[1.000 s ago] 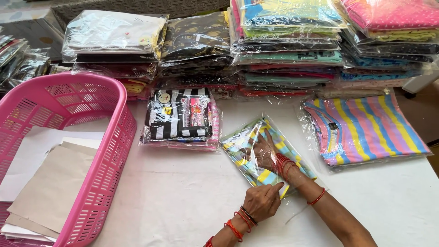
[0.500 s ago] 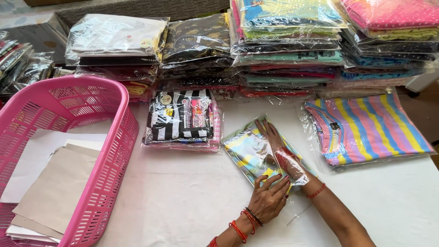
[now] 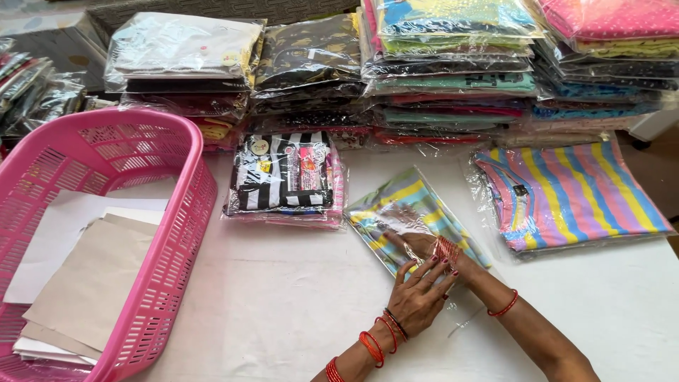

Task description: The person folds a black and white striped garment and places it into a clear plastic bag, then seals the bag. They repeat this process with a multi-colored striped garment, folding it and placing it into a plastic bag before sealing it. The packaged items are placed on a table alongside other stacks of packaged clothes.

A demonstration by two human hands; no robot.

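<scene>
Both hands work one clear bag w/ a folded yellow-blue striped garment (image 3: 403, 216): right hand (image 3: 431, 247) is pushed inside the bag mouth, fingers hidden under plastic, so can't tell its grip; left hand (image 3: 419, 301) presses flat, fingers spread, on the near flap. Vs 1 s ago, garment sits deeper in the bag, left hand shifted right onto the flap. Bag lies just far of both hands, between black-white striped pack (image 3: 283, 177) at left and pink-striped pack (image 3: 573, 194) at right. Pink basket (image 3: 173, 233) far left.

pink basket (image 3: 170, 233) w/ papers (image 3: 85, 276); stacked bagged clothes (image 3: 453, 71) behind; black-white striped pack (image 3: 283, 177).
</scene>
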